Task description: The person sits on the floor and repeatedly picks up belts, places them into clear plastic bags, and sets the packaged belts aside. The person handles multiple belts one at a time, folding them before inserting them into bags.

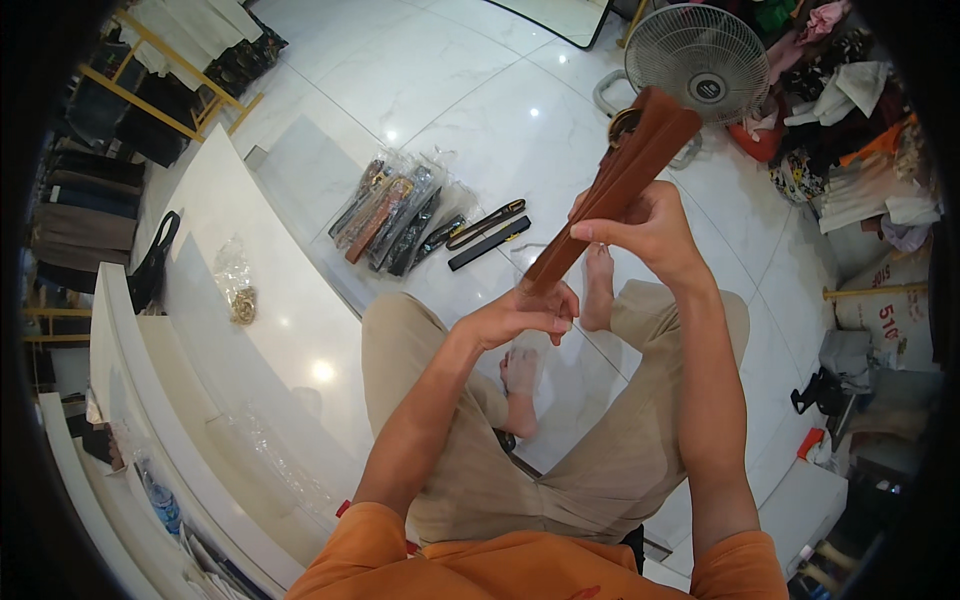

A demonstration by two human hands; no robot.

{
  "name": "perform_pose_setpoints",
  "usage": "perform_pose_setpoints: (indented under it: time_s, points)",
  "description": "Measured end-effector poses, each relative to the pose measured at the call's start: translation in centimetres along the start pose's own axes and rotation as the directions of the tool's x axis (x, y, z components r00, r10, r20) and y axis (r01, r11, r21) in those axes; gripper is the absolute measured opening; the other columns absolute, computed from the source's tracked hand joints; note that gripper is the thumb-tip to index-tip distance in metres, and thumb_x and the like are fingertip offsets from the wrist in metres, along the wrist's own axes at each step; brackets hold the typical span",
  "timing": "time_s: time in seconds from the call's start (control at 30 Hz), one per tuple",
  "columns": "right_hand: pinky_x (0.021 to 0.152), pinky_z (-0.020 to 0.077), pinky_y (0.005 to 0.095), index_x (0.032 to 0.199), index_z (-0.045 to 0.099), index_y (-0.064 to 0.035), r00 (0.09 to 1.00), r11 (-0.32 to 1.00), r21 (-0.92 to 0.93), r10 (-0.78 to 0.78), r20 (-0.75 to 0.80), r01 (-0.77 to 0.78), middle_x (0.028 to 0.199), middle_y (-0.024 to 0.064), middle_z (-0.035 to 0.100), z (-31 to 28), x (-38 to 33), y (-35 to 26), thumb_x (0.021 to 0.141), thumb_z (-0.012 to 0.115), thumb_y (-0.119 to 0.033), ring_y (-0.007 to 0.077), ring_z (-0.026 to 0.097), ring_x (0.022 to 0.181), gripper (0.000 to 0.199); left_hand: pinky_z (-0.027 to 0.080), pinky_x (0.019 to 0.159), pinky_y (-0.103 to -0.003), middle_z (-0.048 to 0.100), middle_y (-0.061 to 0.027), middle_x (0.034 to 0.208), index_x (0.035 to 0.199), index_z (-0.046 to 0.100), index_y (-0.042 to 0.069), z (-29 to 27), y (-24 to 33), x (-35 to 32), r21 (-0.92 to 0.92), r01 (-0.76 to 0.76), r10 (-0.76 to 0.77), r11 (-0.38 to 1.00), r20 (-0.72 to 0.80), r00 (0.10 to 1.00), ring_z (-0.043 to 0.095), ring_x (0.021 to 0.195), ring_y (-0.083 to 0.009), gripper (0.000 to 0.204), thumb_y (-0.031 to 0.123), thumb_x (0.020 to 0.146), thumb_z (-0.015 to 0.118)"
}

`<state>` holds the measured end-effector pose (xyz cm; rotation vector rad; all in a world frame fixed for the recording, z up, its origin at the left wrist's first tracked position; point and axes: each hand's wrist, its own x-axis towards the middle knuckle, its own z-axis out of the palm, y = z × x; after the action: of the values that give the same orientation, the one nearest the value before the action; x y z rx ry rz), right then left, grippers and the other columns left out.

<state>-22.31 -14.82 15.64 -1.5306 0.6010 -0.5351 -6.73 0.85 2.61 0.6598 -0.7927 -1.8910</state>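
A folded brown belt (643, 152) slants up in front of me, with a round gold-coloured buckle (623, 127) near its upper end. My right hand (650, 238) is closed round its middle, thumb lying across the straps. At the lower end, my left hand (522, 318) has its fingers curled about the belt's tip. Something clear like thin plastic shows by those fingers, but its outline is hard to make out. Beyond the left hand, several belts in clear bags (390, 215) lie piled on the tiled floor. Two dark belts (488, 247) lie beside that pile.
On my left stands a white counter (290, 365) bearing a small clear bag (240, 295) with gold-coloured contents. A grey fan (697, 65) stands at the far right, beside heaped clothes (850, 130). Clothing racks (150, 85) are at the far left. My bare feet rest on the floor.
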Motion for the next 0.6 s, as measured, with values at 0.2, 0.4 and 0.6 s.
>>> perform_pose_setpoints:
  time_s: [0.2, 0.4, 0.6]
  points:
    - [0.076, 0.0538, 0.0272, 0.110, 0.072, 0.0050, 0.988, 0.988, -0.121, 0.110, 0.105, -0.097, 0.094, 0.0038, 0.072, 0.9, 0.9, 0.2, 0.074, 0.091, -0.012, 0.0097, 0.064, 0.084, 0.044, 0.049, 0.074, -0.031, 0.063, -0.0042, 0.089, 0.108, 0.065, 0.003, -0.4, 0.7, -0.3, 0.020, 0.055, -0.055, 0.998, -0.012, 0.998, 0.062, 0.077, -0.0163, 0.026, 0.014, 0.087, 0.076]
    - [0.092, 0.0531, 0.0355, 0.102, 0.074, 0.0018, 0.961, 0.976, -0.085, 0.213, 0.176, -0.200, 0.100, 0.0085, 0.074, 3.0, 1.8, 0.2, 0.072, 0.092, -0.012, 0.0173, 0.069, 0.092, 0.037, 0.049, 0.079, -0.029, 0.062, -0.0030, 0.094, 0.108, 0.062, 0.006, -1.3, 1.5, -0.7, 0.002, 0.126, -0.126, 0.992, 0.021, 0.992, 0.060, 0.085, -0.0126, 0.029, 0.015, 0.085, 0.077]
    - [0.076, 0.0520, 0.0298, 0.093, 0.072, -0.0024, 0.980, 0.987, -0.133, 0.111, 0.165, -0.090, 0.088, 0.0040, 0.073, 3.1, 2.6, 0.8, 0.069, 0.093, -0.017, 0.0117, 0.065, 0.081, 0.035, 0.047, 0.076, -0.028, 0.062, -0.0014, 0.095, 0.108, 0.063, 0.007, -1.1, 2.0, -1.3, 0.008, 0.060, -0.059, 0.998, -0.069, 0.996, 0.058, 0.082, -0.0100, 0.029, 0.013, 0.084, 0.077]
